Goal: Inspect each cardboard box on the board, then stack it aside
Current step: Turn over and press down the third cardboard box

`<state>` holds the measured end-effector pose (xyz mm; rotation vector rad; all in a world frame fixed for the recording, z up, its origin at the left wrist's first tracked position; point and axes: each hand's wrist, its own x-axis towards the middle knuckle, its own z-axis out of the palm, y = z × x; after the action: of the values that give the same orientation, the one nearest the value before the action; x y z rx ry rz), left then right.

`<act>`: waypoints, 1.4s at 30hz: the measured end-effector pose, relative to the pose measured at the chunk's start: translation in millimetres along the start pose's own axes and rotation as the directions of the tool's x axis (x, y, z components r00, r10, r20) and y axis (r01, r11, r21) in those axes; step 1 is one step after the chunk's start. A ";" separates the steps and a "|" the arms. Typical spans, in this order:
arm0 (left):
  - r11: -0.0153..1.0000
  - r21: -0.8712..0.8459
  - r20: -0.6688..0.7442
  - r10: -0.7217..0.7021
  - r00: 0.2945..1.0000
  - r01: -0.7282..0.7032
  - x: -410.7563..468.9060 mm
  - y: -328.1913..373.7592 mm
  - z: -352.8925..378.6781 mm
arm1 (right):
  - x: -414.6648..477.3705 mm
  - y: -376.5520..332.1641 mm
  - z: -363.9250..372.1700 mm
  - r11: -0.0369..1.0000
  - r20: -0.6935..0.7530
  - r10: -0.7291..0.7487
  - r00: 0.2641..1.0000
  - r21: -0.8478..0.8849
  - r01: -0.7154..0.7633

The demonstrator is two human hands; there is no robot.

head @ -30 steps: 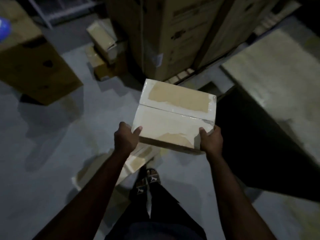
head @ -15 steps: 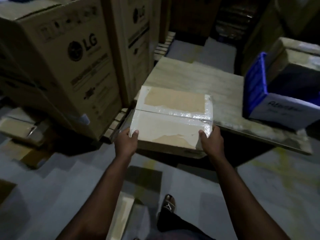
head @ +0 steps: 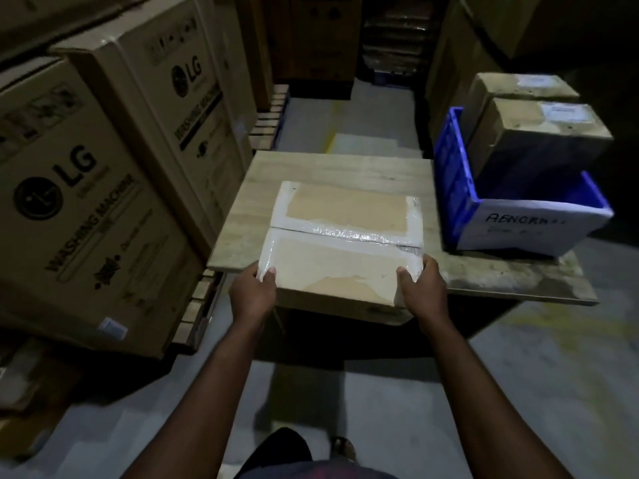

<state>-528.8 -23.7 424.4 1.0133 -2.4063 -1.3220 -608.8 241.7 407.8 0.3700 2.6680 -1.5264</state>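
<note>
Nearest to me, at 6 o'clock, a sandalled foot (head: 342, 448) is standing on the grey floor (head: 518, 392), and two bare arms are reaching forward from there. The left hand (head: 254, 294) is gripping the near left corner of a cardboard box (head: 345, 243), and the right hand (head: 423, 291) is gripping the near right corner. Each grip is clamped on the box, with the thumb lying on top and the fingers hidden below.

The box is lying flat, wrapped in glossy tape with bare cardboard patches showing. Its far part is sitting over the wooden surface (head: 311, 167) and its near edge is overhanging the front edge. I cannot tell whether it is resting there or being held just above.

At 2 o'clock a blue crate (head: 453, 188) is standing on the same surface, just beside the box, wearing a handwritten paper label (head: 532, 229) and holding two brown boxes (head: 539, 140). From 9 to 11 o'clock, tall washing machine cartons (head: 79, 216) are standing on pallets.
</note>
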 end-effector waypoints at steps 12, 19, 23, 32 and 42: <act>0.998 0.003 0.078 0.064 0.995 -0.065 137.8 35.7 40.8 | 101.2 -46.0 47.9 0.998 -0.065 0.054 0.996 -0.035 -0.057; 0.999 0.026 0.146 0.036 0.989 -0.040 205.7 41.5 54.9 | 152.0 -67.2 80.2 0.995 -0.082 0.078 0.994 -0.057 -0.083; 0.999 0.042 0.158 0.013 0.987 -0.020 233.6 47.8 65.2 | 177.4 -70.3 91.6 0.993 -0.071 0.084 0.994 -0.078 -0.090; 0.995 0.102 0.134 -0.027 0.991 0.013 281.7 70.1 111.8 | 259.8 -62.7 103.5 0.993 0.011 0.091 0.996 -0.080 -0.090; 0.983 0.174 0.107 -0.078 0.991 0.058 299.2 70.1 143.3 | 310.7 -43.1 116.4 0.984 0.149 0.150 0.977 -0.118 -0.133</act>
<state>-852.3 -101.1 358.8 1.1007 -2.6298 -1.2440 -929.2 178.3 335.7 0.4059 2.5293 -1.3079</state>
